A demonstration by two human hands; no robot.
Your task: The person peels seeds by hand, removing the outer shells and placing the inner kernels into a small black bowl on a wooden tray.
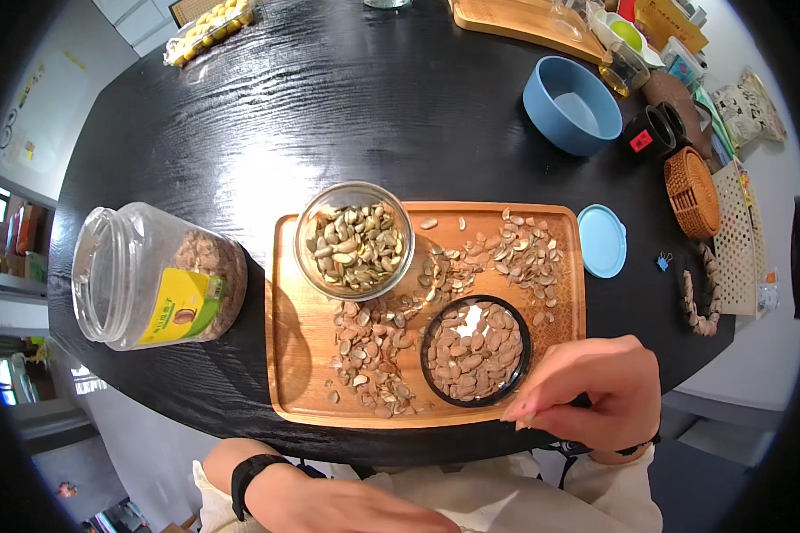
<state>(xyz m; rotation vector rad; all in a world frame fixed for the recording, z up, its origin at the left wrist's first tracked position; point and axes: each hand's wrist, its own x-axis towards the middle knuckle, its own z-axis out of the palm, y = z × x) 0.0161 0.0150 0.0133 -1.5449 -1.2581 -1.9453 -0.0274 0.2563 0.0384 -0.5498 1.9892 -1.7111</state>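
Note:
My right hand (596, 391) is closed in a pinch beside the tray's near right corner, close to a black-rimmed dish (471, 360) of brown unshelled seeds. Whatever its fingertips hold is too small to make out. Low at the bottom edge is my left hand (356, 508), back upward, its fingers cut off by the frame. The wooden tray (289, 355) carries the dish and a glass bowl (354, 242) of greenish seed kernels. Broken brown shells (369, 360) are heaped at the tray's near left, with more shells (529, 258) scattered at its far right.
A clear plastic jar (156, 275) with a yellow-green label stands open at the left, brown seeds inside. Right of the tray lie a light blue lid (602, 241) and a small blue clip (664, 260). Farther back are a blue bowl (572, 105) and a wooden board (524, 27).

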